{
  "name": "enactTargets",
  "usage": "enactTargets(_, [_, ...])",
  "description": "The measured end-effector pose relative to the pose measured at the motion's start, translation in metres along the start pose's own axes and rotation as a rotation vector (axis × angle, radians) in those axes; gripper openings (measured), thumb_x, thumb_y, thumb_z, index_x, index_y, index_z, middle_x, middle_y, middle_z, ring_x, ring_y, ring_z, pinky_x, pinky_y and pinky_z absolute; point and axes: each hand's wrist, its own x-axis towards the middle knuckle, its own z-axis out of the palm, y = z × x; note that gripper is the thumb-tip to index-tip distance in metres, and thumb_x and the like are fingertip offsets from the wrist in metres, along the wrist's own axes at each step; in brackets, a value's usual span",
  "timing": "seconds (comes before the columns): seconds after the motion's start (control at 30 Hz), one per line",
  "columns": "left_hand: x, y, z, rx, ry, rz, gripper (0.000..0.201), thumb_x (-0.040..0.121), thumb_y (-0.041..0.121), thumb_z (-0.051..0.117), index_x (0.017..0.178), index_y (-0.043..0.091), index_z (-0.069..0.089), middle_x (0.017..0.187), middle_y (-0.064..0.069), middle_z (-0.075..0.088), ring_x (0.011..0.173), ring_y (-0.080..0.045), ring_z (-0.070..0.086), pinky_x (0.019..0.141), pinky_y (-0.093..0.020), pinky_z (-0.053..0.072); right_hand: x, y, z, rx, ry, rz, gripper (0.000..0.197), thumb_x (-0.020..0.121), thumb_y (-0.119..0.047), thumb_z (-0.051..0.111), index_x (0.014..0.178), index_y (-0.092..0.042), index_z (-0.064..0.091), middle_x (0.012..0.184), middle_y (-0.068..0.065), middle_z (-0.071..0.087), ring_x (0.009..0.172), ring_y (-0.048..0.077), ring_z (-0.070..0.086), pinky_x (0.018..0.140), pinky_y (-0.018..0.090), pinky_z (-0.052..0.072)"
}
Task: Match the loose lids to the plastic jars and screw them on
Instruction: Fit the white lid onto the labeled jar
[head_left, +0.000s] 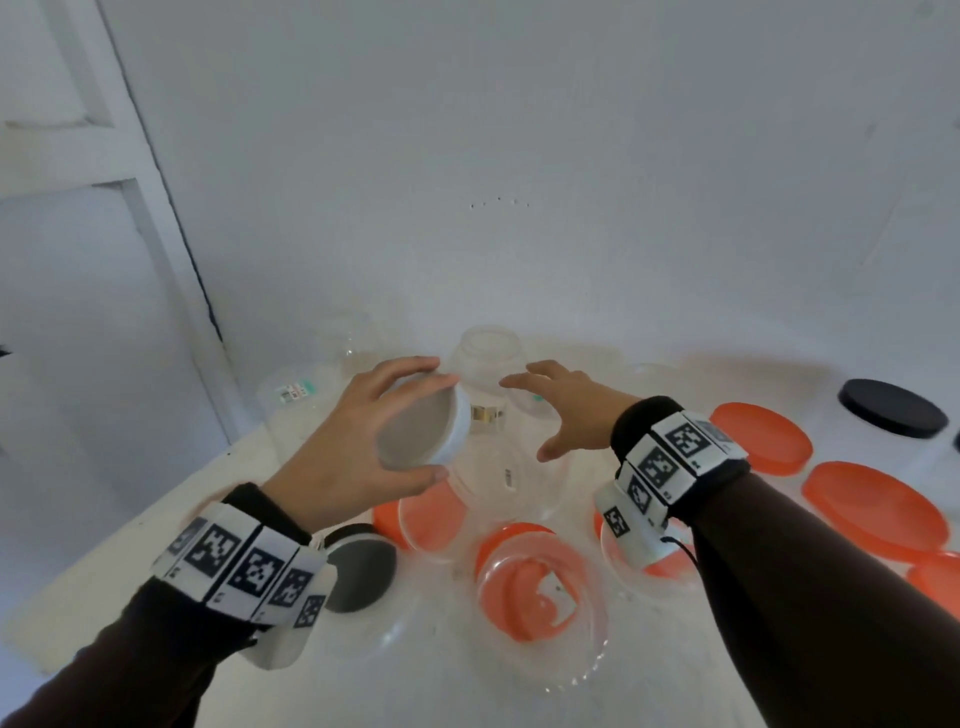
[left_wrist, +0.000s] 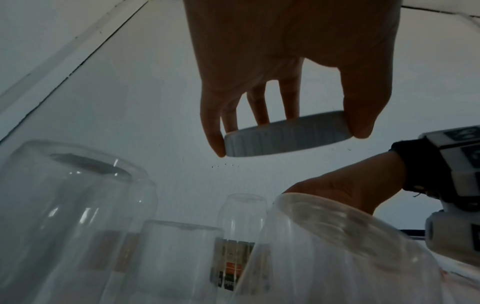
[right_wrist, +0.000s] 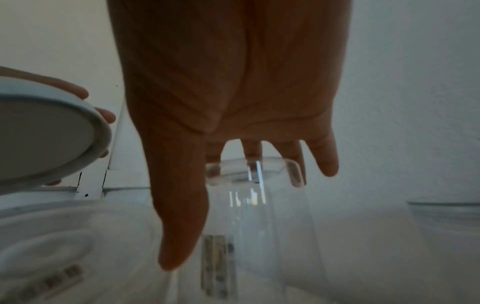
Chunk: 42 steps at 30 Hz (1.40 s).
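My left hand (head_left: 363, 441) grips a white ribbed lid (head_left: 423, 428) by its rim, tilted with its hollow side toward me; the same white lid (left_wrist: 285, 135) (right_wrist: 46, 135) shows in both wrist views. My right hand (head_left: 561, 410) hovers open, fingers spread, over a tall clear plastic jar (head_left: 488, 353) at the back, and its fingers (right_wrist: 322, 156) reach around that jar's top (right_wrist: 254, 170); contact is unclear. Another clear jar (head_left: 506, 478) stands between my hands. Clear jars with orange showing through them (head_left: 535, 582) stand in front.
Loose orange lids (head_left: 758, 436) (head_left: 872, 509) lie at the right, beside a jar with a black lid (head_left: 891, 408). A black lid (head_left: 358, 571) lies under my left wrist. More clear jars (left_wrist: 52, 205) stand at the left. A white wall rises behind the white table (head_left: 156, 545).
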Motion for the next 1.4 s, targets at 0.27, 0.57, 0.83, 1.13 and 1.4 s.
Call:
enactTargets(0.27, [0.020,-0.007,0.008,-0.060,0.012,0.042,0.069,0.067,0.053,0.066,0.131,0.046,0.041,0.139,0.021,0.032,0.131,-0.007,0.029,0.099,-0.021,0.029,0.003,0.002,-0.005,-0.058,0.029,-0.009,0.085,0.068,-0.024,0.081,0.135,-0.036,0.030,0.133,0.002,0.031,0.113,0.024,0.040,0.087,0.037,0.045])
enactTargets(0.57, [0.026,0.010,0.021,-0.119,0.036,0.078,0.069,0.066,0.053,0.066,0.131,0.040,0.044,0.139,0.020,0.034,0.131,-0.007,0.032,0.103,-0.023,0.029,-0.056,0.015,-0.019,-0.010,0.250,-0.006,0.082,0.063,-0.038,0.082,0.131,-0.037,0.035,0.129,-0.002,0.027,0.108,0.016,0.044,0.078,0.026,0.041])
enactTargets(0.83, [0.027,0.021,0.030,-0.154,0.020,0.093,0.070,0.066,0.053,0.065,0.131,0.038,0.045,0.138,0.018,0.036,0.131,-0.008,0.034,0.105,-0.029,0.031,-0.085,0.027,-0.012,0.041,0.258,0.049,0.083,0.065,-0.037,0.081,0.134,-0.039,0.034,0.132,-0.005,0.029,0.105,0.011,0.044,0.077,0.026,0.043])
enactTargets(1.13, [0.024,0.023,0.028,-0.161,0.044,0.090,0.070,0.065,0.055,0.065,0.131,0.039,0.046,0.137,0.020,0.036,0.130,-0.006,0.033,0.103,-0.030,0.034,-0.057,0.027,-0.004,-0.034,0.208,0.096,0.086,0.066,-0.036,0.081,0.136,-0.036,0.031,0.133,-0.001,0.031,0.112,0.020,0.046,0.079,0.030,0.043])
enactTargets(1.4, [0.020,0.015,0.014,-0.127,0.089,0.089,0.070,0.065,0.055,0.065,0.130,0.039,0.045,0.138,0.020,0.036,0.128,-0.002,0.034,0.099,-0.025,0.034,-0.022,0.019,-0.005,-0.095,0.060,0.101,0.089,0.066,-0.035,0.081,0.138,-0.034,0.030,0.133,0.002,0.033,0.116,0.024,0.044,0.089,0.038,0.045])
